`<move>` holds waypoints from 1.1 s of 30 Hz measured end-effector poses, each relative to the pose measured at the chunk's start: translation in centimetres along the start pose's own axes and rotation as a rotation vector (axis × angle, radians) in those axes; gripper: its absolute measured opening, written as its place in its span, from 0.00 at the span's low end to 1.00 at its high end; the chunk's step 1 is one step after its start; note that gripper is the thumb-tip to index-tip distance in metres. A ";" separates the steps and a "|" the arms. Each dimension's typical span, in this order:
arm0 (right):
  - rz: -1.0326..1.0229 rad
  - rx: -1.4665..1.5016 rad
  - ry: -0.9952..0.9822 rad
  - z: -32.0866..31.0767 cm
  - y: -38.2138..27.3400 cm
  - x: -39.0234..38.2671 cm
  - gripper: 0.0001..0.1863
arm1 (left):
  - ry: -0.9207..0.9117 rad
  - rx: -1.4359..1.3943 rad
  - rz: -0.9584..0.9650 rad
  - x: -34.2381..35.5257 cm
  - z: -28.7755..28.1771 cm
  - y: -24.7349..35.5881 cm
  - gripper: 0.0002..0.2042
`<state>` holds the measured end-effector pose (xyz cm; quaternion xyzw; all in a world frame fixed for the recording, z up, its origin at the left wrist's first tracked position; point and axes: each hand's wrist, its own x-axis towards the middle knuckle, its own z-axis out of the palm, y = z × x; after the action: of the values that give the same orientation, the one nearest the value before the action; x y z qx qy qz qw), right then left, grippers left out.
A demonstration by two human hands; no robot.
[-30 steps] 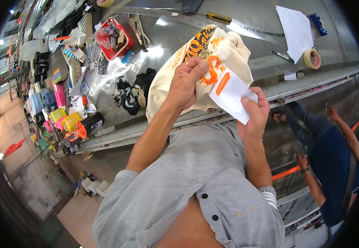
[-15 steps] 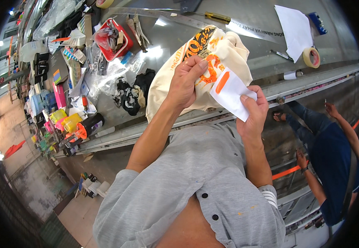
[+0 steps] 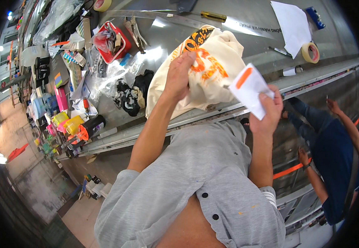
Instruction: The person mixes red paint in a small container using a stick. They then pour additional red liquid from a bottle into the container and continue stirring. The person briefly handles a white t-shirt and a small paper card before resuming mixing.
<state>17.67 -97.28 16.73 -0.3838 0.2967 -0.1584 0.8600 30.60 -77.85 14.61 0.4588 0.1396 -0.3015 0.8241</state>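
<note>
Cream cloth [image 3: 163, 93] with orange and black printing lies bunched on the grey table. My left hand [image 3: 178, 76] is at the printed part, its thumb and fingers closed on the cloth near the orange figures; the fingertips are partly blurred. My right hand [image 3: 270, 108] pinches a small white paper slip [image 3: 252, 94] by its lower right corner, between thumb and fingers. An orange stripe runs along the slip's upper left side. The slip is held in the air to the right of the cloth, apart from it.
Left of the cloth lie a black crumpled rag [image 3: 126, 99], a red basket [image 3: 123, 44] and pliers [image 3: 135, 34]. Paint containers [image 3: 72, 124] stand at the table's left end. A screwdriver [image 3: 213, 16], white paper [image 3: 290, 27] and tape roll [image 3: 310, 53] lie beyond. Another person [image 3: 332, 157] is at right.
My right hand has moved right with the paper slip, away from the cloth. My left hand has shifted slightly left and up, and more of the orange print shows.
</note>
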 end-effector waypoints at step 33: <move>-0.029 -0.008 0.064 -7.1 -3.1 1.3 0.12 | -0.552 1.079 0.486 -2.5 1.4 -11.0 0.37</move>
<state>14.06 -103.95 14.80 -0.3863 0.3191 -0.1821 0.8460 21.76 -82.50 9.25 0.7322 -0.3557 -0.2411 0.5284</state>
